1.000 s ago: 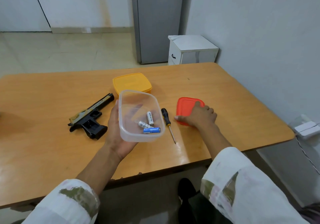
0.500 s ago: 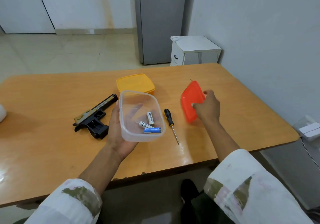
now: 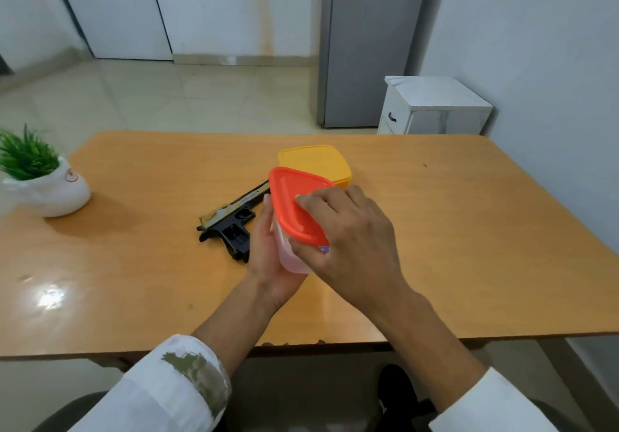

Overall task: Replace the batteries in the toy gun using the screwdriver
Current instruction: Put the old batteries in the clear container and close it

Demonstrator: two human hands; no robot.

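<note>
Red-orange plastic lid [image 3: 292, 209] is right in the middle of it all, tilted and sitting over the top of a clear tub [image 3: 290, 259]. The right hand [image 3: 351, 240] holds that lid, with its fingers [image 3: 313, 204] curled over the near right edge and lying on the top face. The thumb is hidden, so no idea where it sits. Also can't tell if the lid is actually clicked down or just lying on the rim.

The left hand [image 3: 266, 259] grips the tub from its left side and from underneath, thumb running up along the lid's left edge, palm cupped below. So the tub is in the palm, not on the table [image 3: 469, 230]. The other fingers are out of sight behind the tub. Just under the right hand's fingers a tiny bit of blue peeks through the tub wall, which looks like one battery [image 3: 323, 249]. The rest of the inside is covered.

The toy gun [image 3: 231, 222], black with a tan slide, lies flat on the table just left of the left hand, barrel running away behind the lid. It's too close to call whether it touches the hand. A yellow box [image 3: 318, 163] sits just beyond both hands, partly hidden by the lid. Way off to the left of the left hand there's a small green plant [image 3: 43, 184] in a white pot.
</note>
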